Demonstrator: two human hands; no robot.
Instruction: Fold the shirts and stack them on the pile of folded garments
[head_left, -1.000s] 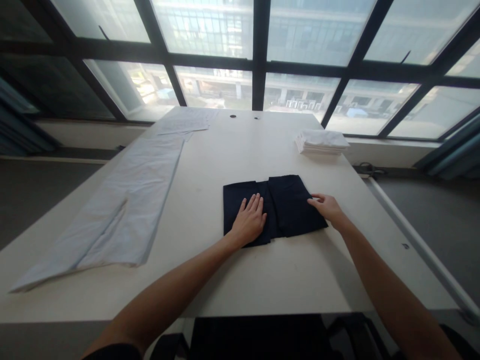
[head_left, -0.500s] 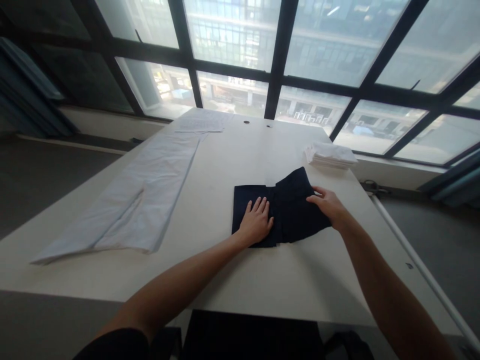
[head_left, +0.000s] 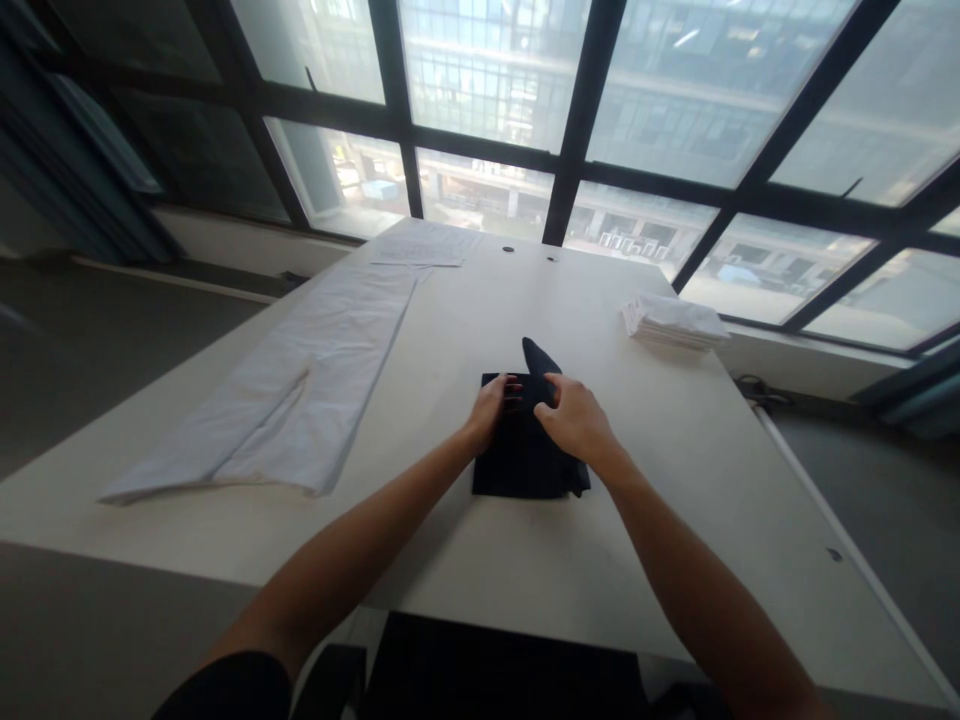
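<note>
A dark navy folded cloth garment (head_left: pixel 517 460) lies on the white table in front of me. Its right part is lifted and bent over toward the left, with one corner standing up. My right hand (head_left: pixel 577 415) grips this raised flap between thumb and fingers. At the upper left of the garment is my left hand (head_left: pixel 491 410), fingers stretched out and apart over the cloth; whether the fingertips touch it I cannot tell.
White trousers (head_left: pixel 277 380) lie flat along the left of the table (head_left: pixel 420 540). Paper sheets (head_left: pixel 427 243) rest at the far end. A stack of folded white cloth (head_left: pixel 675 320) stands at the back right. Beyond are tall windows.
My right hand has brought the garment's right part leftward over the rest. My left hand has lifted from lying flat and shifted toward the left edge. The view has tilted slightly.
</note>
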